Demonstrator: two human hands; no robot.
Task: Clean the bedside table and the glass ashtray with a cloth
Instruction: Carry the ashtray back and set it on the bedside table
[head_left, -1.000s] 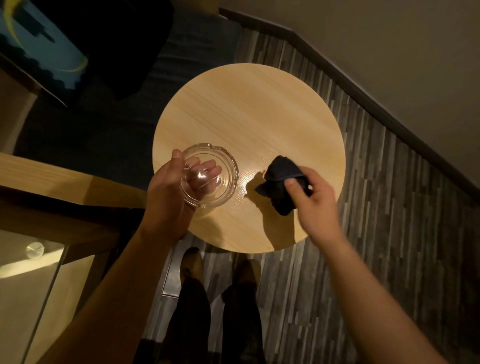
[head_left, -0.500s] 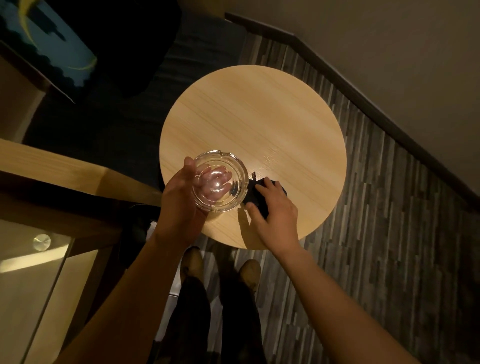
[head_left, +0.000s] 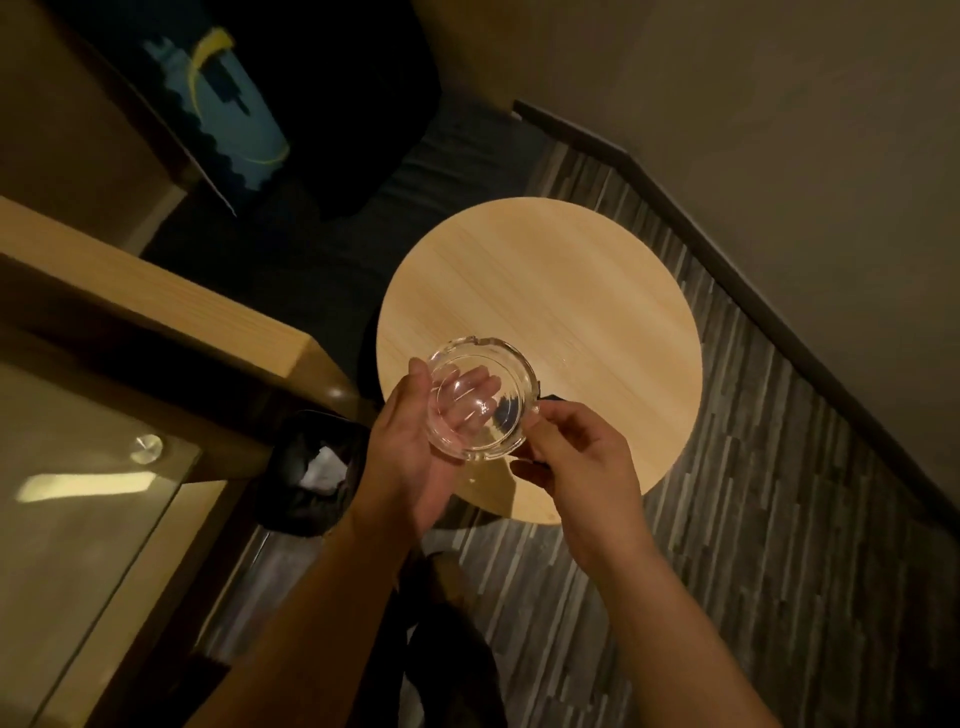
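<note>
Ashtray (head_left: 480, 397): clear, colourless glass, in left hand (head_left: 410, 457). Table top (head_left: 571, 291) beyond both hands: pale tan, fine straight grain; cloth (head_left: 551, 412) under right hand (head_left: 582, 462): black, plain. Floor (head_left: 779, 519) right of right hand: grey planks in light-dark streaks.

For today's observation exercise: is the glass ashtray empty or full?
Empty: fingers of the left hand show plainly through the glass ashtray.

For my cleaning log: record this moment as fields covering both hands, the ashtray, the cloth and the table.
left hand: cradles the glass ashtray from below, thumb on its rim
right hand: grips the dark cloth beside the ashtray's right edge
glass ashtray: held above the table, opening up
cloth: mostly hidden by the right hand
table: round, light wood top
bin: black-lined, left of the table
</note>
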